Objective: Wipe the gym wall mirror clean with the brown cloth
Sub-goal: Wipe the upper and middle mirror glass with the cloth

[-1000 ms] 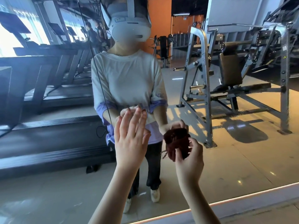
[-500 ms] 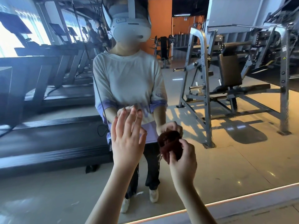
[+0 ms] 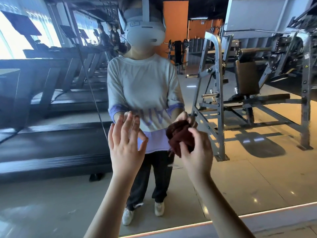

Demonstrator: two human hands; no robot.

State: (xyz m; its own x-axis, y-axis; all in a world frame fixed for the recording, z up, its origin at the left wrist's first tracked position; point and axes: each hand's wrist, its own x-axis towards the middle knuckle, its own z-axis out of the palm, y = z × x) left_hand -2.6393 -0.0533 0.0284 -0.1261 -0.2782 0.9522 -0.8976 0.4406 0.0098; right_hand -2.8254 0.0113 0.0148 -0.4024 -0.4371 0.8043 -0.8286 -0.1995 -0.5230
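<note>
Mirror: filled the view beyond both hands and reflected a person in a headset, treadmills at left and a weight machine at right. Left hand: was raised just left of the cloth, fingers extended and spread, holding nothing; contact with the glass could not be told. Cloth: brown, bunched, was gripped in the curled fingers of the right hand, held at the mirror near centre, its far side meeting its reflection.

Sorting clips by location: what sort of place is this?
A gym, most likely: the wall mirror reflects a row of treadmills and a steel weight machine with a padded seat.
</note>
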